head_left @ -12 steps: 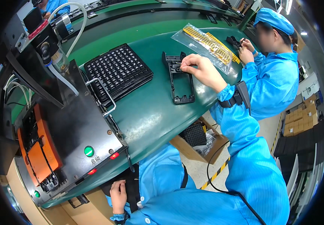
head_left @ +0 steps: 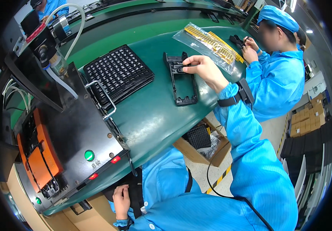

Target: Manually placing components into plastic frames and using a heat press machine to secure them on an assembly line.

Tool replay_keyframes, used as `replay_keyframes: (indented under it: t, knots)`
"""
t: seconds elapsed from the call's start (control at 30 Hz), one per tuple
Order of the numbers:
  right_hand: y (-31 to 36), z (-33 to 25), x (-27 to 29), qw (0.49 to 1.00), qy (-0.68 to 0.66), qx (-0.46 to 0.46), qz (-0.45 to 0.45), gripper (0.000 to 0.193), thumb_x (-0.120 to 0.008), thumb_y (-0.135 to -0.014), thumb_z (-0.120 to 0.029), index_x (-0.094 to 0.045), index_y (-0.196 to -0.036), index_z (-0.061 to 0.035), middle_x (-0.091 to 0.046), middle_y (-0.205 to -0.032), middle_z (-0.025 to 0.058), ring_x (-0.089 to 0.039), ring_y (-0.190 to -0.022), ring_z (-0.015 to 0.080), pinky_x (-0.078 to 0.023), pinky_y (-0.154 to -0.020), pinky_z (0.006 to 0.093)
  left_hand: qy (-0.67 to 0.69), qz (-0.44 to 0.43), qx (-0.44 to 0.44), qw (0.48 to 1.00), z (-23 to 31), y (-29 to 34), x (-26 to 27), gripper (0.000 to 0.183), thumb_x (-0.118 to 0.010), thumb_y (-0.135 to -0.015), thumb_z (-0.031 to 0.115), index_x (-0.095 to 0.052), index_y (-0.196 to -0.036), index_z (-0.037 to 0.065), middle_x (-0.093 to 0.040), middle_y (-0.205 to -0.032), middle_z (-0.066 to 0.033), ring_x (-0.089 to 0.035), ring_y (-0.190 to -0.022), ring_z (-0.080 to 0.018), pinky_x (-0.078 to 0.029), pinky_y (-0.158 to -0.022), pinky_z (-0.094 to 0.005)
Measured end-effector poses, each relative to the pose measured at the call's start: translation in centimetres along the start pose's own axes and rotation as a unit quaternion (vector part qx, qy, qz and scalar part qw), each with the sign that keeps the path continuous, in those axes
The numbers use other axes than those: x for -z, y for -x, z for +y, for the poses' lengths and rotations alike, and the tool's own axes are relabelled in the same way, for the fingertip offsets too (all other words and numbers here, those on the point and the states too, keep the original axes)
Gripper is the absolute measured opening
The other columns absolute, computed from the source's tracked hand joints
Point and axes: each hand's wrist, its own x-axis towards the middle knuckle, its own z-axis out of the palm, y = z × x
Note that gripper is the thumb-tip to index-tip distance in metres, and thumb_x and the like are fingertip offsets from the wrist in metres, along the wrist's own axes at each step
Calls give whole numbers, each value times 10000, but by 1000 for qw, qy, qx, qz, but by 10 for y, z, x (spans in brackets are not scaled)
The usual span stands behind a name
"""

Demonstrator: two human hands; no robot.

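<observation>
A black plastic housing frame [head_left: 176, 92] with a large rectangular opening lies on the green table mat. At its upper end, my right hand [head_left: 208, 72] reaches in from the right. Thumb and forefinger are bent toward each other over the housing's top section. Whatever sits between those fingertips is too small or hidden to make out. My left hand [head_left: 121, 204] rests low on my lap over dark cloth, its fingers loosely extended and holding nothing.
Left of the housing is a stack of black trays [head_left: 118, 73] with small parts. A press machine [head_left: 85, 127] with an orange fixture [head_left: 39, 165] stands at left. Yellow strips in a plastic bag [head_left: 208, 42] lie beyond; a co-worker [head_left: 277, 73] sits at right. Below is an open carton [head_left: 216, 150].
The whole view has shifted slightly. My right thumb and forefinger have changed position a little at the housing's top end. My left hand stays where it was.
</observation>
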Motion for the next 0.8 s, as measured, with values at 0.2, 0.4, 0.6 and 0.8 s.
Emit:
replay_keyframes:
  t: [0.2, 0.4, 0.6, 0.8]
  knots:
    - [-7, 3, -2, 986, -128, -79, -76, 165, -668, -824, -16, -683, -986, 11, -660, -925, 65, -575, -877, 136, -424, -819, 232, 4, 6, -3, 1000, 1, 2, -2, 167, -529, -918, 78, -657, -961, -21, -675, -922, -169, -648, -883, -300, -489, -801, -341]
    - [10, 10, -2, 986, -164, -10, -6, 177, -622, -863, -32, -695, -1023, -11, -665, -963, 60, -589, -892, 141, -454, -832, 244, 16, 9, -16, 1000, -4, 2, -2, 159, -532, -911, 74, -655, -955, -16, -665, -924, -168, -636, -876, -319, -488, -793, -359]
    - [96, 0, -34, 905, 271, 326, 35, 320, -681, -837, -194, -608, -1119, -60, -548, -1081, 124, -493, -1088, 319, -396, -941, 394, -29, 30, -28, 999, 12, 11, 17, 155, -537, -912, 73, -648, -970, -18, -663, -927, -169, -638, -875, -327, -495, -784, -355]
    - [131, -12, -42, 947, 142, 289, -15, 281, -688, -810, -95, -565, -1048, -9, -543, -973, 155, -527, -916, 330, -441, -807, 381, -70, 31, -121, 990, 67, 16, 63, 145, -581, -867, 54, -651, -984, 7, -650, -989, -147, -604, -922, -335, -471, -813, -380]
